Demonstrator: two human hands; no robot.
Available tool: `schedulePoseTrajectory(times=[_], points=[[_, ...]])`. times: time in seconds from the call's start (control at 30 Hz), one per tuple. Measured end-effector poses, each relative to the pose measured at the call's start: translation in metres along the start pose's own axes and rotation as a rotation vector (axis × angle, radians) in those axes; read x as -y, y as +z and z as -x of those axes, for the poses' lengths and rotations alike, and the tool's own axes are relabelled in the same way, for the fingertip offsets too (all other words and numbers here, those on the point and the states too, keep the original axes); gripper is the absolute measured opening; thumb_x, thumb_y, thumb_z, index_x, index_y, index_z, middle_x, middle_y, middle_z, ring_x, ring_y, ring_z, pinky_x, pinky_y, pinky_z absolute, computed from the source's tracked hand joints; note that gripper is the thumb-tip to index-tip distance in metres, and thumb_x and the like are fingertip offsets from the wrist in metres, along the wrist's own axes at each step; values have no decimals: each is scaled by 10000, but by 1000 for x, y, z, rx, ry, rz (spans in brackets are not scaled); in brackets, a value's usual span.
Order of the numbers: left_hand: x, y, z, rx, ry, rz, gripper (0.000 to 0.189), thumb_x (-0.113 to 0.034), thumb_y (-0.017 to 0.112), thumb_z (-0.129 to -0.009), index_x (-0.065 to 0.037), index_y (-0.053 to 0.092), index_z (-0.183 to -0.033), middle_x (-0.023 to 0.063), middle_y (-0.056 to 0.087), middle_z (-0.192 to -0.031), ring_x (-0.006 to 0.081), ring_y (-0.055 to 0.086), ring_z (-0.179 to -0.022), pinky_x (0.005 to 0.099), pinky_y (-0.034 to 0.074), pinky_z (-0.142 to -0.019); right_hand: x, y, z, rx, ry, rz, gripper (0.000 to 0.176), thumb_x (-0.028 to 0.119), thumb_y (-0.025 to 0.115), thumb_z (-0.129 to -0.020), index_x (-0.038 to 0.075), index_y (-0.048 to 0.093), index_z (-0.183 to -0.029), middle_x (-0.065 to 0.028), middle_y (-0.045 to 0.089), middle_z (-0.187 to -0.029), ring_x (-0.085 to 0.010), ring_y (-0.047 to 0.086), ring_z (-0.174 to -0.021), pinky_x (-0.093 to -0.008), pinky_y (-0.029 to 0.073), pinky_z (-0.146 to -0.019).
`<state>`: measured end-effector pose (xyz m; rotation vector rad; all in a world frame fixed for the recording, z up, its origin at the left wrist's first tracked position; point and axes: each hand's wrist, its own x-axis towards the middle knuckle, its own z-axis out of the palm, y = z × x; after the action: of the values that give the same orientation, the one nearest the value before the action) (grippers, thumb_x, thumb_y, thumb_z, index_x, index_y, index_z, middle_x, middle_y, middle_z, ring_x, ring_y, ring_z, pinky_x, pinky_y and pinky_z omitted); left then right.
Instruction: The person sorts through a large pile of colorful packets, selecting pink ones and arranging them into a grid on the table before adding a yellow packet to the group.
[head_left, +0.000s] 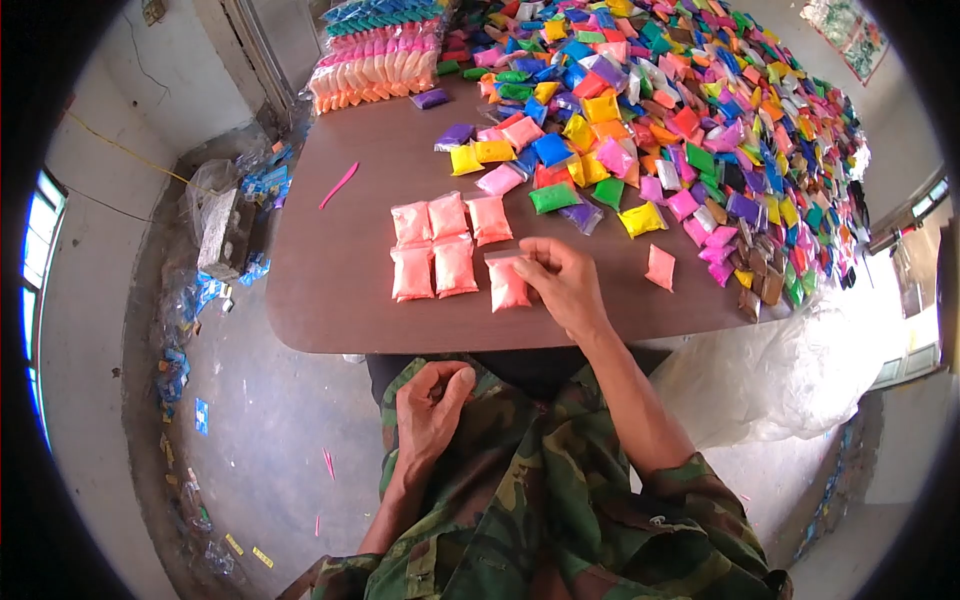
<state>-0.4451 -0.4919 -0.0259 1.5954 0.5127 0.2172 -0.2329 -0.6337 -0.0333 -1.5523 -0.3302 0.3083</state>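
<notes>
My right hand point(562, 285) pinches the upper right edge of a salmon-pink clay packet point(509, 286) between thumb and fingers, at the table's near side. Left of it and above it, several matching pink packets point(455, 265) lie side by side in two rows. The held packet is at the right end of the lower row, slightly apart from its neighbour. One more pink packet point(660, 268) lies alone farther right. My left hand point(432, 408) rests over my lap below the table edge, its fingers curled into a loose fist with nothing showing in them.
A large heap of mixed-colour packets point(640, 100) covers the back and right of the brown table point(330, 270). Bundled bags of packets point(375, 60) stand at the back left. A pink plastic strip point(339, 186) lies on the left. Clear plastic sheeting point(780, 370) bulges beside the table.
</notes>
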Motion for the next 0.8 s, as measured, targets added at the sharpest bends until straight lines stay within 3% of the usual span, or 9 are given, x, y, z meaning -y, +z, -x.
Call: schedulePoseTrajectory(times=[0.2,0.4,0.5,0.6,0.8], points=[[1,-2,1,-9,-23,15,273,-213,700,-998,52,717,-1062,61,726,-853,110,652,-761,258,537,-730,6,15,-17,-90,-101,315,335,144,798,-886,-35,658,-1133,-125,753,-870,-164,723,-762,-304,562,-665],[5,-3,1,-17,-19,-6,268,-213,704,-994,52,717,-1032,48,713,-834,102,636,-751,251,516,-709,0,14,-6,-196,-363,578,335,153,827,-852,-5,664,-1098,-165,706,-1056,-273,721,-937,-379,589,-744],[5,-1,1,-14,-23,-3,264,-215,704,-993,46,719,-1025,43,711,-832,99,633,-747,246,511,-705,9,14,11,-152,-411,517,327,186,839,-836,28,682,-1076,-142,682,-1123,-307,698,-990,-431,579,-837],[4,-1,2,-1,-41,-35,259,-217,702,-994,40,721,-1024,41,713,-835,95,632,-745,244,509,-702,14,11,24,-83,-551,746,316,225,838,-830,48,697,-1051,-108,684,-1139,-326,691,-999,-443,564,-884],[5,0,1,5,-50,-58,263,-219,699,-992,40,723,-1029,43,718,-840,97,640,-744,247,510,-703,0,15,20,-80,-630,817,292,231,826,-826,71,711,-1041,-68,692,-1142,-294,683,-1030,-434,539,-865]])
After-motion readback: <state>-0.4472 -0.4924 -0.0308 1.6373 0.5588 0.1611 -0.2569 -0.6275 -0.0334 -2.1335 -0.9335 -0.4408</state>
